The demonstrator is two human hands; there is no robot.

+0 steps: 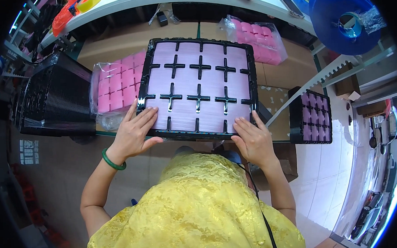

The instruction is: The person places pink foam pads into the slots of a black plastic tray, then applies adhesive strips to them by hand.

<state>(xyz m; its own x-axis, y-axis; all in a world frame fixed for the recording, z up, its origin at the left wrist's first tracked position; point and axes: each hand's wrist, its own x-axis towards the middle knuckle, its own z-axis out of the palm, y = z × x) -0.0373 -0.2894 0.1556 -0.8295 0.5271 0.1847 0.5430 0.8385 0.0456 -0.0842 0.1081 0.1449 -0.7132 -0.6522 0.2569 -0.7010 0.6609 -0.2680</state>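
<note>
While seemingly flat, both hands [192, 135] on tray [196, 86].

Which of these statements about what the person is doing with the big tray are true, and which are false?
1. Both hands rest on the near edge of the black tray. True: the left hand and the right hand lie flat there.
2. The tray is empty. False: pale pink pads fill its compartments.
3. A green bangle is on the left wrist. True.
4. The blue reel lies on the tray. False: it sits apart, at the upper right.
5. A bag of pink pads lies left of the tray. True.
</note>
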